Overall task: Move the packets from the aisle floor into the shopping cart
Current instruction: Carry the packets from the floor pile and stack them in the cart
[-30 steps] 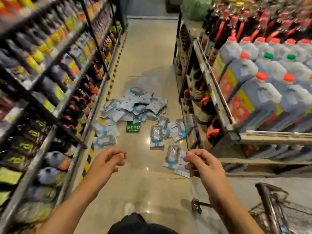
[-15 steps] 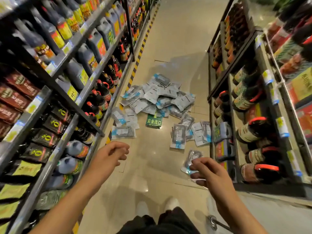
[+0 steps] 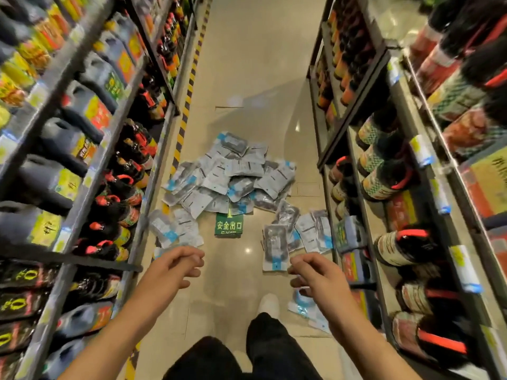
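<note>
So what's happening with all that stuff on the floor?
A person is standing in a store aisle over a pile of grey-and-blue packets spilled on the tiled floor, some around a green exit sign. The left hand and right hand are held out with loosely curled fingers, holding nothing. No packet has been picked up yet, and no shopping cart is in view. Bottles fill the shelves on both sides.

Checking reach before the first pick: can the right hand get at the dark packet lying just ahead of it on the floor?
Probably yes. The right hand hovers empty, fingers loosely curled, just short of the dark packet, which lies flat on the floor apart from the pile, nothing on top of it. The person would likely need to bend down.
</note>
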A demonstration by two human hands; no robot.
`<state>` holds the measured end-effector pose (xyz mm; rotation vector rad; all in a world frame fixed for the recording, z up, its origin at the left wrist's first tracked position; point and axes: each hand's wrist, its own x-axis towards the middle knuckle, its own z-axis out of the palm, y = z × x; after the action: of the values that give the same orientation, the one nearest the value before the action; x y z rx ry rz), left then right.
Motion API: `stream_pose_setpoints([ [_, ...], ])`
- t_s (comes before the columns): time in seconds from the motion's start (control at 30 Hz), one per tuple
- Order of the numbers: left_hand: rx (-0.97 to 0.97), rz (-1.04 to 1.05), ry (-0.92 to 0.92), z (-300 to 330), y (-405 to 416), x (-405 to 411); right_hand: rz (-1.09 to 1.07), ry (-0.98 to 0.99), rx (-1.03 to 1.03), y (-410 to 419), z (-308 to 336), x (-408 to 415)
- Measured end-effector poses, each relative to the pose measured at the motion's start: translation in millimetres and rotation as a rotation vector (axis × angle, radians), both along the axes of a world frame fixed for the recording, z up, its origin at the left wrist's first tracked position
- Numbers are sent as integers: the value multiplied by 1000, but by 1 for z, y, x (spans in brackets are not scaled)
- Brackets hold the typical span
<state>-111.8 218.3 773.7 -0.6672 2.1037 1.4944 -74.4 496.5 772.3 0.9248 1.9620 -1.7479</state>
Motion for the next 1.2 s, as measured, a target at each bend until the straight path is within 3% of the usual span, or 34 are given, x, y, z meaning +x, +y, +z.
stream_pose_setpoints([
  [0.33, 4, -113, -99, -35, 24, -152, -82, -100, 15, 8, -30, -122],
  [0.67, 49, -250, -210, -103, 0, -311, -296, -206, -28, -50, -80, -242],
  [0.9, -32, -281, -257, -144, -19, -398, -286, -243, -141, -79, -121, -338],
  [1.2, -83, -239, -268, -232, -9, -497, -175, -303, -202, -72, -230, -469],
])
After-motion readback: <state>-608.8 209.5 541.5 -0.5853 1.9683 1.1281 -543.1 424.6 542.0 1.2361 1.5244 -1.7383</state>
